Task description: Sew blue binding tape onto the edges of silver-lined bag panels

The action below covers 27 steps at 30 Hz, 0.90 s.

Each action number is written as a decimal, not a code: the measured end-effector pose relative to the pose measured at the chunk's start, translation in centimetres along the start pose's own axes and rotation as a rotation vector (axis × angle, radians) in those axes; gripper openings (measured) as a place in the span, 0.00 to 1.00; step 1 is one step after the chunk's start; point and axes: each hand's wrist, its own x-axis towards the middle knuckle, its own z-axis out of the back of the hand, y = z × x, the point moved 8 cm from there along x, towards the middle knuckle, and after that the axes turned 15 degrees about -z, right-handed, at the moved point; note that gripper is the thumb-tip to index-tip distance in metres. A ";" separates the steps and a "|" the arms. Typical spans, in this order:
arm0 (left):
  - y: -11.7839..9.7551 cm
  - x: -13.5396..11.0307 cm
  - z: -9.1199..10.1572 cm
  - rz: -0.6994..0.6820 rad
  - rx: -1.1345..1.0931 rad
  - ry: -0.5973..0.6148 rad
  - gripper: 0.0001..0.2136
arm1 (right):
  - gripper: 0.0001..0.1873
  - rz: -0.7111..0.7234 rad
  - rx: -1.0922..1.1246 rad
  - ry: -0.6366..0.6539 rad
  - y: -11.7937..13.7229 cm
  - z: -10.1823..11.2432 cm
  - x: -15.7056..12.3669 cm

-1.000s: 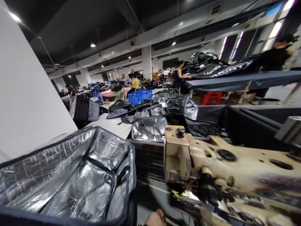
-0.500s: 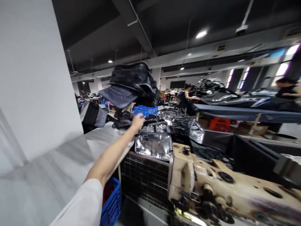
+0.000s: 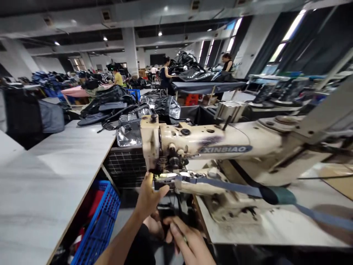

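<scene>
My left hand (image 3: 149,197) pinches the end of the grey-blue webbing strap (image 3: 234,188) between thumb and forefinger, just under the needle head of the cream XINBIAO sewing machine (image 3: 220,141); the strap runs off to the right along the machine bed; my right hand (image 3: 189,243) sits lower, fingers curled by something dark, and I cannot tell its grip; a blue crate (image 3: 96,228) stands beneath the white table (image 3: 41,176).

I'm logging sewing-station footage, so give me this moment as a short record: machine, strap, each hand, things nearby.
machine: cream sewing machine, marked XINBIAO
strap: blue strap runs from the needle area off to the right
left: left hand at the strap's end below the needle head; grip unclear
right: right hand lower, fingers curled; grip unclear
nearby: blue crate below the edge of the white table
</scene>
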 end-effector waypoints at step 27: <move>-1.1 -0.7 -0.7 0.126 0.123 -0.275 0.14 | 0.26 0.157 -0.923 -0.766 4.0 16.1 1.3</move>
